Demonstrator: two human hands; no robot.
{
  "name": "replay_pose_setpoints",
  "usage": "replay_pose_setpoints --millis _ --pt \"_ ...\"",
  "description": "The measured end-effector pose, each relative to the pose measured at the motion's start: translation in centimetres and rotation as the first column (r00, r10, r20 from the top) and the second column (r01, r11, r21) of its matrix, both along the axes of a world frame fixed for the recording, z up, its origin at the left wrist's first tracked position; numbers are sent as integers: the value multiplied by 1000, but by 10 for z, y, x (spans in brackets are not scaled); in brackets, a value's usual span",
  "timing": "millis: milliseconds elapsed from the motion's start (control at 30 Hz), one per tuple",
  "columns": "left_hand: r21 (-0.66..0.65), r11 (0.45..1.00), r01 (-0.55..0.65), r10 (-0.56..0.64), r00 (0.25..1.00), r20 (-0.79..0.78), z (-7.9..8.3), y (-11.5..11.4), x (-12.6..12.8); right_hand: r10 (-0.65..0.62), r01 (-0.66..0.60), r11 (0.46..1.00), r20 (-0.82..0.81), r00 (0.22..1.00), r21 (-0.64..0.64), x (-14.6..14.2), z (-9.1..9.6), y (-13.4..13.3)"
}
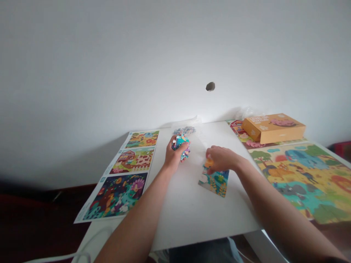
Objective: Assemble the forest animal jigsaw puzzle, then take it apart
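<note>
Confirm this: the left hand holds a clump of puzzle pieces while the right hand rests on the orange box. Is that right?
No: the right hand is not on the box; the head view shows it at the partly built puzzle. The left hand does hold the pieces.

You are handling matt cardboard puzzle pieces (179,142) over a smooth white table (189,215), near thin glossy plastic (189,121).

You can read nothing here: the lettering on the orange puzzle box (274,128), upper right of the frame, is too blurred.
</note>
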State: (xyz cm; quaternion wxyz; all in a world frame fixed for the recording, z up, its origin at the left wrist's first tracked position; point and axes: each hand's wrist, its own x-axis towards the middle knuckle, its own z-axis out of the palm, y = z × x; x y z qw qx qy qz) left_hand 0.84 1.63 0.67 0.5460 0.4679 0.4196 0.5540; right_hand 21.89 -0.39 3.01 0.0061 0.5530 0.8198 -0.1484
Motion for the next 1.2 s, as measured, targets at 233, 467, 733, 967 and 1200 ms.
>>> replay_pose_setpoints --millis 233,467,733,967,1200 --pt "-1 1000 -1 0 999 -45 -2 0 1 -54 57 998 -163 985 15 -22 -22 7" --pt "6 1000 -20 20 1000 -20 1 0 -1 50 129 959 -600 798 252 -27 -16 9" --pt "-153 882 445 -433 895 107 -1 -11 5 319 211 821 -733 600 530 -52 -21 -9" --pt "-96 872 480 -461 871 170 -3 -9 -1 423 -39 817 -552 719 575 -55 -22 -9" --pt "-184 963 198 -137 945 298 2 3 -6 343 61 862 -667 661 504 -25 0 -8"
